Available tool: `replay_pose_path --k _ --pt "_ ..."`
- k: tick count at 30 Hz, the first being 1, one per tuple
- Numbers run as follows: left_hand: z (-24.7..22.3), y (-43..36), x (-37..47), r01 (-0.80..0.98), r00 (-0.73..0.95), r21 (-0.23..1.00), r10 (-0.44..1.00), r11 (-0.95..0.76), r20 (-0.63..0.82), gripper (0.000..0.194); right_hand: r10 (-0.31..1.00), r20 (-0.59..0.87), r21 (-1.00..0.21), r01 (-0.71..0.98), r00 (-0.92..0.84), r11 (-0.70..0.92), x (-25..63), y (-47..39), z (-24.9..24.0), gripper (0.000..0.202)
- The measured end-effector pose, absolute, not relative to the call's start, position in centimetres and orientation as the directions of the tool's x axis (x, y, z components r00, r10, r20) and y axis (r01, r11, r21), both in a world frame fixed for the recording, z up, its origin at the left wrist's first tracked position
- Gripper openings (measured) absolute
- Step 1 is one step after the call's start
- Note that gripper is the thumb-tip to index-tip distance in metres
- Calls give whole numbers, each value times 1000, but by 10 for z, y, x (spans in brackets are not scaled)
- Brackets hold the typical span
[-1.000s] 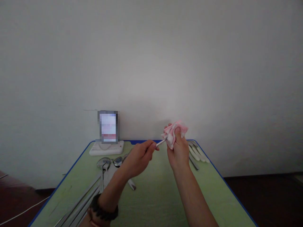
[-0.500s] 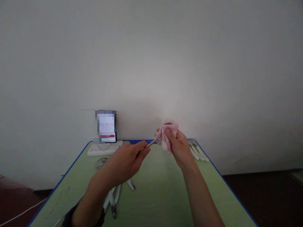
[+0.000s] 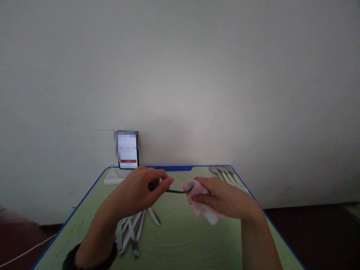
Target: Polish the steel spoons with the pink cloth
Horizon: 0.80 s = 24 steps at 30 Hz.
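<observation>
While the left hand (image 3: 146,189) is curling its fingers narrowly around one end of a slender metal utensil (image 3: 176,191), the right hand (image 3: 225,195) is pinching a pink-and-white cloth (image 3: 203,200) about the other end. The utensil is extending roughly level between the hands, above the green, blue-edged tabletop (image 3: 185,240); its covered end is remaining too hidden to identify. Beneath the left forearm, a cluster of metal cutlery handles (image 3: 132,236) is lying fanned, with a separate metal handle (image 3: 154,216) lying just beside it. Several spoons (image 3: 215,170) are lying side by side near the far right corner. At the far left, a smartphone (image 3: 128,152) is standing upright by a white base (image 3: 114,177), which the left hand is partly covering.
</observation>
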<state>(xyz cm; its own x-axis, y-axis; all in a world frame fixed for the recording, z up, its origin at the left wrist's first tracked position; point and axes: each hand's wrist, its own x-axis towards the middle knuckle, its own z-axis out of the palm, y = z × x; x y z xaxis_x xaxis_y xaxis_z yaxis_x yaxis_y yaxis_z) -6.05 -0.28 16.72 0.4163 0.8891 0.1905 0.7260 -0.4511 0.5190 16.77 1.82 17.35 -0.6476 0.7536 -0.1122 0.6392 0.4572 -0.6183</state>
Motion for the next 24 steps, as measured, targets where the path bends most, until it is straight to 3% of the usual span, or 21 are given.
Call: replay_pose_path --k 4,7,10,15,20,24 --pt "166 -3 -49 764 391 471 897 -441 206 41 691 -261 -533 697 -674 479 163 15 173 12" --pt "166 -2 -48 765 379 470 898 -440 223 41 604 -299 -571 646 -739 507 159 14 173 15" --pt "167 -1 -54 736 344 539 912 -409 222 41 579 -194 -625 554 -792 549 156 15 175 17" --pt "172 0 -67 614 124 721 942 -321 313 39 662 5 -691 476 -750 545 149 15 176 22" --pt "170 3 -69 448 134 836 949 -316 286 29 852 202 -825 386 -482 414 144 19 170 25" --pt "166 4 -58 284 165 877 921 -387 353 25 935 341 -934 75 -101 349 139 27 160 31"
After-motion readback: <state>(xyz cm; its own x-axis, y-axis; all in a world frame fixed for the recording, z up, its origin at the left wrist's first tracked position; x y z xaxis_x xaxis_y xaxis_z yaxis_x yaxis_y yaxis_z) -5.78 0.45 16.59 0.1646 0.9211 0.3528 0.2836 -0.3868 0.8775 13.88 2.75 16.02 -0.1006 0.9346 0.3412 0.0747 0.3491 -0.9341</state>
